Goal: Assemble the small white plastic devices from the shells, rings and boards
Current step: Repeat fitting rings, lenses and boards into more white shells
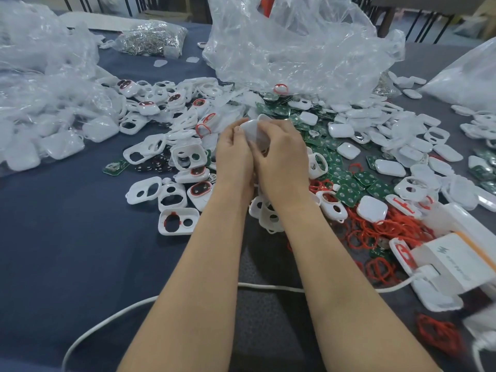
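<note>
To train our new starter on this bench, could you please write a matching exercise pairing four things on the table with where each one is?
Things:
1 white shell
2 red rings
3 green boards
4 bag of metal parts

Places:
A far end of the table, on the left
B heaped beside the white box
C gripped by the left hand and right hand
D scattered just right of the hands

Pairs: 1-C; 2-B; 3-D; 4-A
</note>
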